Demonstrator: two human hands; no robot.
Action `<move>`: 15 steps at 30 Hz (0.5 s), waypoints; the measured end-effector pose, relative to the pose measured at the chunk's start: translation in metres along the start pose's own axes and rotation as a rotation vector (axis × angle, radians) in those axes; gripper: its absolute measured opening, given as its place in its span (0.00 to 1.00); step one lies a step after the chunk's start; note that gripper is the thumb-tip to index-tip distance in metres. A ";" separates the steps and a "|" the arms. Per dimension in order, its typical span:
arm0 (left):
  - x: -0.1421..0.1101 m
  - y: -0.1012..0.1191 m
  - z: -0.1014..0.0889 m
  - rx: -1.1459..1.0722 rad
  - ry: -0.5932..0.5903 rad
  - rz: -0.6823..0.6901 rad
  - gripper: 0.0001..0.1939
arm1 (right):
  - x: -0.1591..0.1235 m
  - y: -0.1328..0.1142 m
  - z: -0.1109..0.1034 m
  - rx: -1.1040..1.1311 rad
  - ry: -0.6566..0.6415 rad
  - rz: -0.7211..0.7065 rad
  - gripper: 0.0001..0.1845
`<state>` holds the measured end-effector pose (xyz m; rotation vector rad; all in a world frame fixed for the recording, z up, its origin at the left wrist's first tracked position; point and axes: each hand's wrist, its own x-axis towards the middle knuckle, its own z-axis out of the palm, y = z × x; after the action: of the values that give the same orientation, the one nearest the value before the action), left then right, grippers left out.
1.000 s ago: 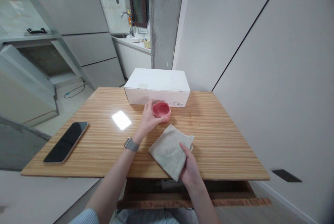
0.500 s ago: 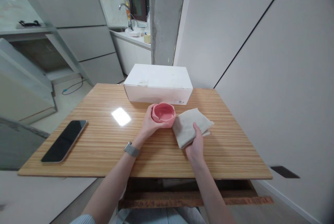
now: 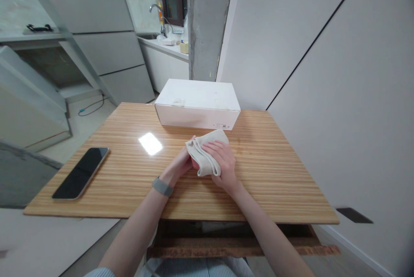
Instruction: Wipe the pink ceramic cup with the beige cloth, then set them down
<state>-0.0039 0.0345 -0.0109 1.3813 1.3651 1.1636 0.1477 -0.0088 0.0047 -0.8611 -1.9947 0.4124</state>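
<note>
A folded off-white cloth (image 3: 207, 150) lies over a pink bowl (image 3: 195, 164), of which only a small strip at the lower left shows. My right hand (image 3: 224, 163) is closed on the cloth from the right, its fingers laid across the top. On the left side, my left hand (image 3: 180, 163) grips the bowl; most of its fingers are hidden behind the cloth and bowl. Both hands are above the middle of the wooden table (image 3: 274, 182). A grey-banded watch (image 3: 162, 186) sits on my left wrist.
A white box (image 3: 198, 104) stands at the table's back edge, just beyond the hands. At the left lies a black phone (image 3: 80, 173). Below the front edge, an open drawer (image 3: 200, 251) juts out. A sink counter (image 3: 163, 48) is farther back.
My right hand has moved left and up, bringing the cloth from beside the bowl onto it. The bowl, open to view before, is now mostly covered and seems tilted.
</note>
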 end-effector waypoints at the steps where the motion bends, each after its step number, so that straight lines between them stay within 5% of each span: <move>1: 0.001 -0.001 -0.001 -0.070 -0.046 -0.012 0.29 | 0.001 0.001 -0.004 -0.036 -0.052 -0.044 0.26; 5: 0.000 -0.008 0.001 -0.581 -0.168 -0.100 0.19 | 0.006 0.013 -0.008 -0.092 -0.170 -0.057 0.26; 12: -0.015 -0.001 0.007 -0.629 -0.055 -0.047 0.29 | 0.005 0.028 0.005 -0.260 -0.076 -0.068 0.28; 15: -0.016 0.008 0.002 -0.838 -0.075 -0.115 0.23 | 0.004 0.024 0.005 -0.324 -0.031 -0.169 0.28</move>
<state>-0.0002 0.0183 -0.0038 0.7182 0.7327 1.3635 0.1520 0.0116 -0.0098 -0.8763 -2.1785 0.0039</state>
